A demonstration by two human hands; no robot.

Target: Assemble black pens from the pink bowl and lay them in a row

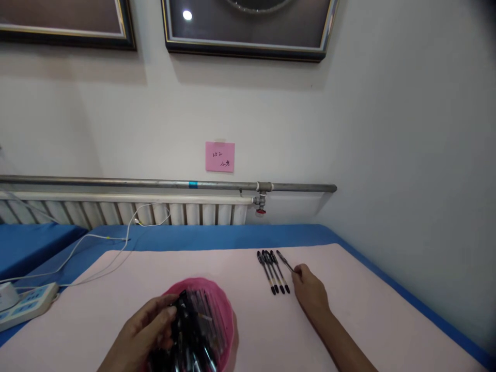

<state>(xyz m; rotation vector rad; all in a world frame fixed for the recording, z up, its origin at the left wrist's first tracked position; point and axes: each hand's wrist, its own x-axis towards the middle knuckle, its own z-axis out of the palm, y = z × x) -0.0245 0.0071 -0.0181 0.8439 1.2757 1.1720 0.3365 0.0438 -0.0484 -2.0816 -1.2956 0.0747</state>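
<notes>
A pink plastic bowl point(222, 310) full of black pens point(194, 336) stands on the pale pink mat at the near edge. My left hand point(145, 330) rests on the bowl's left side, fingers curled around some of the pens in it. Farther right, three black pens point(273, 271) lie side by side in a row on the mat. My right hand point(310, 292) sits just right of that row, fingers pinched on the near end of another black pen point(284, 262) that lies angled beside the row.
The mat point(368, 310) covers a blue table point(217, 235) against a white wall with a radiator point(127, 212) and pipe. A white power strip point(27, 305) with a cable point(96, 248) lies at left. A pink note point(219, 156) hangs on the wall.
</notes>
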